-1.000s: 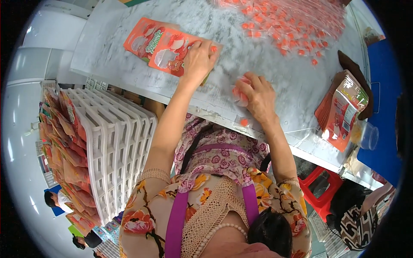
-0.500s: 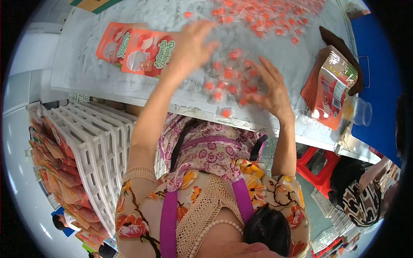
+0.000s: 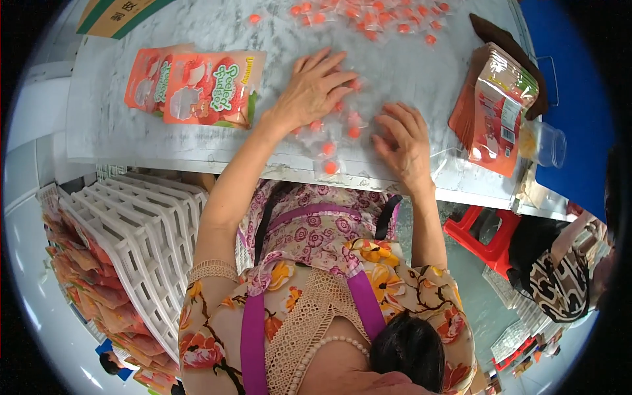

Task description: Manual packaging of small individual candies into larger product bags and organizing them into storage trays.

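A small group of red candies in clear wrappers [image 3: 354, 125] lies on the marbled tabletop between my hands. My left hand [image 3: 315, 89] rests over the left side of this group, palm down with its fingers spread, and hides some of the candies. To the right of them is my right hand [image 3: 405, 141], its fingers apart and slightly bent, with nothing seen in it. Left of my left hand, a red candy pouch [image 3: 209, 89] lies flat, overlapping another red pouch [image 3: 141, 82].
More wrapped candies [image 3: 372, 20] are spread at the far side. A stack of red pouches [image 3: 500, 112] and a clear plastic cup [image 3: 550, 145] stand at the right. White plastic crates [image 3: 141, 224] are stacked below left, and a red stool [image 3: 484, 237] is below right.
My left hand has come down onto the candies from above the table. My right hand has drawn slightly nearer to me, off the candies' right side. The whole view has shifted a little.
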{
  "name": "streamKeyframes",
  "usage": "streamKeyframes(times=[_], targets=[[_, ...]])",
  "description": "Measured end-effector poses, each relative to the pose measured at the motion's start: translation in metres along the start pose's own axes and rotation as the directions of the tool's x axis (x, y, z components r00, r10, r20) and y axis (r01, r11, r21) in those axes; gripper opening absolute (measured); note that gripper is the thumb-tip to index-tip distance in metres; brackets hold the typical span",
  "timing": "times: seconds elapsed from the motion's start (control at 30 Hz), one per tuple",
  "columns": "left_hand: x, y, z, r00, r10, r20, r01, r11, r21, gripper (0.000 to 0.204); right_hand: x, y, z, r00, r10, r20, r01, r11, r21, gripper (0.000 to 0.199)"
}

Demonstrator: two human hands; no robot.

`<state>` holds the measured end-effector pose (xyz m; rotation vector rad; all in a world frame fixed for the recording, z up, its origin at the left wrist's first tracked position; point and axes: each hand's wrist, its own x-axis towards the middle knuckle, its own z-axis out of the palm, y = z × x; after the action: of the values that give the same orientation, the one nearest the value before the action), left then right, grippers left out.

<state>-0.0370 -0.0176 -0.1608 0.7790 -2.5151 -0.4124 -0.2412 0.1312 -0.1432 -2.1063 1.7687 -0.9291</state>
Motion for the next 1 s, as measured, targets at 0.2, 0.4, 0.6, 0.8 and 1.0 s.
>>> streamKeyframes(times=[0.2, 0.4, 0.6, 0.8, 1.0], targets=[[0.005, 0.035, -0.021, 0.996, -0.022, -0.089, 0.028, 0.997, 0.072, 0.03, -0.033, 0.01, -0.032, 0.83, 0.532, -0.167, -0.4, 0.776, 0.487, 0.039], [0.005, 0.075, -0.014, 0.997, 0.074, -0.003, -0.074, 0.996, -0.047, 0.028, -0.051, 0.015, -0.027, 0.685, 0.654, -0.32, -0.242, 0.619, 0.747, 0.038], [0.023, 0.078, -0.007, 0.995, 0.05, 0.082, -0.046, 0.997, -0.056, 0.027, -0.058, 0.02, -0.026, 0.649, 0.69, -0.32, -0.274, 0.605, 0.748, 0.031], [-0.007, 0.079, -0.03, 0.985, -0.091, 0.149, 0.089, 0.996, 0.02, 0.021, -0.063, 0.028, -0.021, 0.632, 0.715, -0.298, -0.272, 0.564, 0.78, 0.027], [-0.021, 0.083, -0.024, 0.982, -0.05, 0.183, 0.037, 0.997, 0.073, 0.023, -0.064, 0.031, -0.022, 0.676, 0.664, -0.318, -0.312, 0.65, 0.693, 0.025]])
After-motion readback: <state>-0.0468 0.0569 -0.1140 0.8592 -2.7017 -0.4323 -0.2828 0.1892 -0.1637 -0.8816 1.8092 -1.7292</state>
